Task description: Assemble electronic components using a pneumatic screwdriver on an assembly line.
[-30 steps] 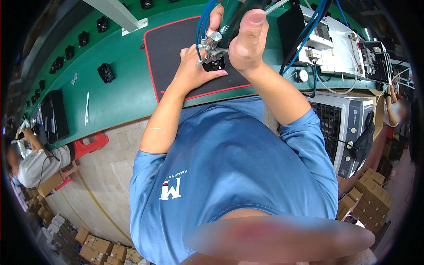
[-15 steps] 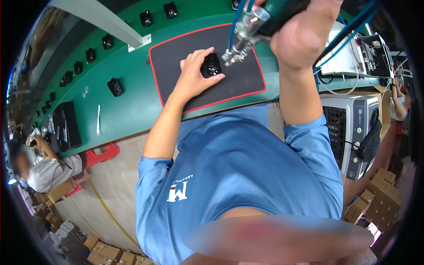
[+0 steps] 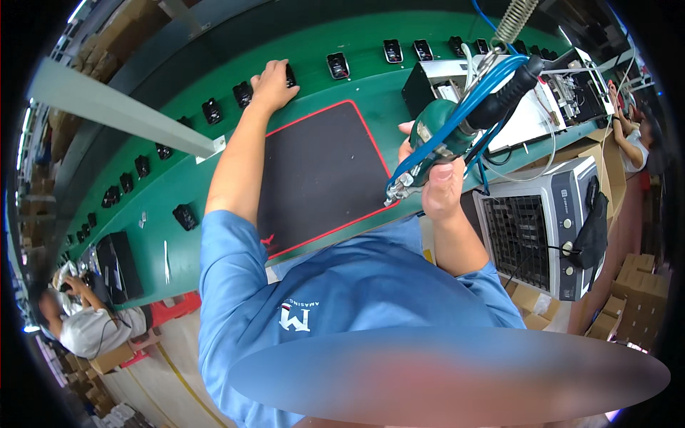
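Far out over the green bench, my left hand has its fingers closed around a small black part, in line with the other black parts. Much of that part is hidden by the fingers. My right hand is wrapped round a green power screwdriver with a metal nose, held tilted above the right edge of the black mat. Blue tubes and a black cable run from the tool, and a coil spring shows above it. The red-edged mat carries only tiny specks.
Several black parts stand in a row along the far strip. A grey post rises at the left, near a lone black part. At right are a white machine and an air cooler. Seated people work at both sides.
My left hand has carried the black part from the mat outward to the far row. My right hand has brought the screwdriver lower and nearer to me. The view has shifted.
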The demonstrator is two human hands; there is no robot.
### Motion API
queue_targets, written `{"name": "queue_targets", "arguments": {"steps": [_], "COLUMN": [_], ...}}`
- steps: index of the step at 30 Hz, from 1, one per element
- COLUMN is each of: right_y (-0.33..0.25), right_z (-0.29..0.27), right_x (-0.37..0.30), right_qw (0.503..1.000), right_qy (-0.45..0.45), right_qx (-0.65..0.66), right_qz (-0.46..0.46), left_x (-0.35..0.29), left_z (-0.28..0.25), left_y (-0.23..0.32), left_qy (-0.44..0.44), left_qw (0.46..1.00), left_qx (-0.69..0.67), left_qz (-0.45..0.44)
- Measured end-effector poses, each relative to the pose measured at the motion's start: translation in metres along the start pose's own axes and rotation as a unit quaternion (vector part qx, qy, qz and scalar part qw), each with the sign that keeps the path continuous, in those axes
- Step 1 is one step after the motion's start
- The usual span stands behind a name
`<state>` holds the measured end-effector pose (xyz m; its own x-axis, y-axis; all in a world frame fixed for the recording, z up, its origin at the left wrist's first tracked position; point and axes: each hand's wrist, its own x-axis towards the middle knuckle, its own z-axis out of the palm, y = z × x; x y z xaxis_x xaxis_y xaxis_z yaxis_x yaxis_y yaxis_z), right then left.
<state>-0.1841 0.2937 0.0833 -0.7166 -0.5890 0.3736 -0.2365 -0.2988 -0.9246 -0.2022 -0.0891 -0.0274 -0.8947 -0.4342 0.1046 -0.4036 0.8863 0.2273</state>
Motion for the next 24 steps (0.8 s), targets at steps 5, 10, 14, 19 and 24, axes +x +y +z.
{"name": "queue_targets", "arguments": {"steps": [5,10,14,19,24], "right_y": [0.008,0.01,0.005,0.006,0.019], "right_z": [-0.017,-0.019,-0.014,-0.015,0.014], "right_x": [0.003,0.007,0.003,0.002,0.031], "right_qw": [0.999,0.999,1.0,1.0,0.997], "right_qy": [0.036,0.014,0.022,0.001,-0.048], "right_qx": [0.005,0.007,0.003,0.011,0.061], "right_qz": [-0.033,-0.029,-0.018,0.003,-0.004], "left_x": [0.006,0.03,0.038,-0.038,-0.185], "left_z": [-0.004,0.024,0.033,-0.011,-0.026], "left_y": [0.043,0.086,0.084,0.088,0.084], "left_qy": [0.072,0.05,0.05,0.128,0.056], "left_qw": [0.991,0.988,0.992,0.965,0.963], "left_qx": [0.022,0.013,0.015,-0.166,-0.231], "left_qz": [0.11,0.145,0.117,0.158,0.128]}}
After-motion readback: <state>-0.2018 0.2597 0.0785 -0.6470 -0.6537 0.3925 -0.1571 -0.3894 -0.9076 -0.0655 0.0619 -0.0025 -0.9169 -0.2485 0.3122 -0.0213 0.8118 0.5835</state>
